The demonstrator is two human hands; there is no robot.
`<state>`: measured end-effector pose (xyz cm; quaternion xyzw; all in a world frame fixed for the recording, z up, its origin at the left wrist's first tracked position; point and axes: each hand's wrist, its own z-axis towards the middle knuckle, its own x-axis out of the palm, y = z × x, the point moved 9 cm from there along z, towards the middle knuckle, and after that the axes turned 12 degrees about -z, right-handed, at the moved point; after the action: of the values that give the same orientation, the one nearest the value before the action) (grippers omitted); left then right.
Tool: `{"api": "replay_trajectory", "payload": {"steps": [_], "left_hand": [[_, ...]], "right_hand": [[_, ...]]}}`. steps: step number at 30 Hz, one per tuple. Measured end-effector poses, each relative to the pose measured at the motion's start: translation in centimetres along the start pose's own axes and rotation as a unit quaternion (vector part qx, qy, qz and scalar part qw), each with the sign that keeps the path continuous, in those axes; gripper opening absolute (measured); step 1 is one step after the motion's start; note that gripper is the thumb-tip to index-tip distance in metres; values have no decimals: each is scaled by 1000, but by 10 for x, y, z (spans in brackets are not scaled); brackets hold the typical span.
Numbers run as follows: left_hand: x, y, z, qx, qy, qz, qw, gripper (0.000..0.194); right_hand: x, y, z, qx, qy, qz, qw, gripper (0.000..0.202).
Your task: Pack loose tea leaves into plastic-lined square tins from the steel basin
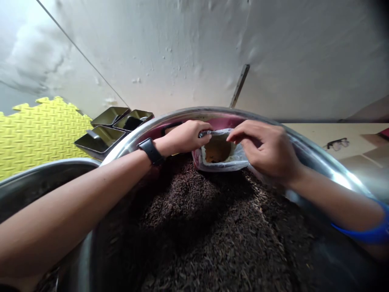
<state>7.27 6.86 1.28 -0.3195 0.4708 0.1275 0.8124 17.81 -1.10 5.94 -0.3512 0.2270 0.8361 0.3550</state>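
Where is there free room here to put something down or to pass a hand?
Bare: the yellow foam mat left of the metal trays, and the beige surface between the basin rim and the glasses. Crowded: the basin, heaped with dark tea leaves, where the left hand and right hand grip the plastic bag.

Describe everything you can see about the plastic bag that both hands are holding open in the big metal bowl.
The plastic bag is small, of thin, clear to whitish film with a pinkish tint on its left side. Its mouth is spread open toward the camera, showing a brownish inside; what it holds cannot be told. It sits at the far edge of the heap of dark loose leaves inside the metal bowl. The left hand pinches its upper left rim and the right hand grips its upper right rim.
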Motion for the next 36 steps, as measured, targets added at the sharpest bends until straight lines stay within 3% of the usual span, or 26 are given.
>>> {"api": "replay_trajectory", "payload": {"steps": [2, 3, 5, 7, 10, 16, 19, 22, 26, 28, 31, 33, 34, 36], "left_hand": [[0, 2, 0, -10, -5, -1, 1000, 33], [0, 3, 0, -14, -6, -3, 1000, 33], [0, 4, 0, -17, -9, -8, 1000, 32], [0, 4, -1, -18, -13, -11, 1000, 32], [-3, 8, -1, -23, -43, -23, 999, 34], [-20, 30, -3, -53, -142, -20, 988, 30], [-37, 35, 2, -72, -186, -28, 980, 27], [-77, 27, 9, -85, -251, -66, 962, 27], [-147, 8, 0, -72, -237, 9, 969, 30], [-190, 17, -32, -100, -230, 75, 965, 31], [-251, 60, -122, -212, -228, 182, 933, 35], [-275, 109, -205, -387, -178, 225, 876, 39], [-275, 137, -253, -494, -115, 207, 837, 42], [-271, 166, -328, -577, -63, 173, 796, 49]], "right_hand": [[-1, 11, -3, -4, 14, 65, 998, 22], [7, 19, -5, -18, 56, 107, 992, 22], [33, 44, -19, -71, 194, 173, 963, 22], [61, 67, -41, -140, 336, 172, 915, 22], [87, 77, -64, -199, 430, 108, 874, 19], [80, 46, -38, -133, 339, 113, 925, 25], [76, 34, -33, -122, 316, 101, 936, 25], [71, 32, -29, -114, 279, 85, 950, 25], [60, 49, -22, -92, 244, 99, 960, 23], [49, 67, -17, -80, 232, 122, 962, 22], [35, 103, -17, -29, 266, 205, 942, 24], [38, 140, -31, 11, 353, 293, 888, 33], [44, 161, -44, 33, 414, 323, 850, 35], [60, 213, -79, 25, 520, 378, 766, 33]]}}
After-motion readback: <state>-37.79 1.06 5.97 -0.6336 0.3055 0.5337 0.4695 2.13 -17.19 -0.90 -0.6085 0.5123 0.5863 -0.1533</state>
